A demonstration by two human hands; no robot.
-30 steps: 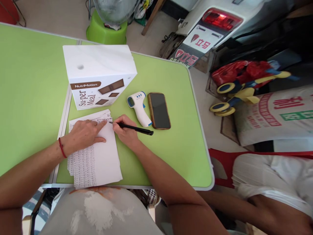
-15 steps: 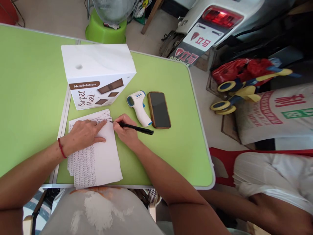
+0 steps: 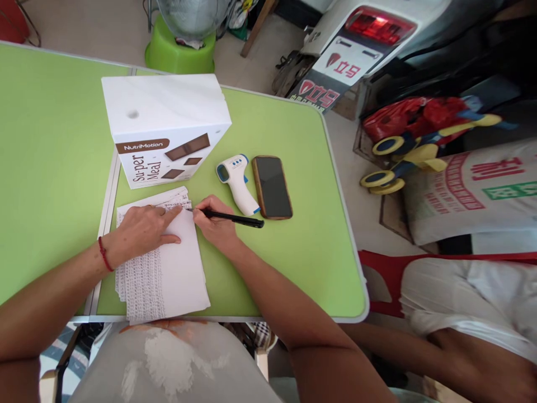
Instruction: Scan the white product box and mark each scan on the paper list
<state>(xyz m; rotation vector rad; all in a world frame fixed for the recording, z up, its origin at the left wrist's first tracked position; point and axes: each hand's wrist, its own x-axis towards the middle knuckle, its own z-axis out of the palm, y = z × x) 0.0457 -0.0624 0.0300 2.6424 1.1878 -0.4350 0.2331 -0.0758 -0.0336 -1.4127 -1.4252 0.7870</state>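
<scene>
A black pen [image 3: 235,218] is pinched in my right hand [image 3: 216,223], its tip at the right edge of the upper sheet. My left hand [image 3: 145,232] lies flat on the stack of paper [image 3: 184,274], index finger stretched toward the pen tip and thumb apart. Dense handwriting covers the left part of the sheets and a strip near the top; some of it is hidden under my left hand. Just beyond the paper stands a white NutriMotion box [image 3: 165,106]. To the right of it lie a white infrared thermometer [image 3: 240,187] and a phone [image 3: 273,187] in a brown case.
The green table [image 3: 302,268] has a metal rim and a seam left of the paper. Another person's leg in white shorts [image 3: 457,302] is at the right. Behind the table are a green stool [image 3: 180,55], a vehicle's tail light [image 3: 380,27] and a printed sack [image 3: 474,193].
The whole view has shifted very slightly. Both hands, the pen and the paper keep almost the same places.
</scene>
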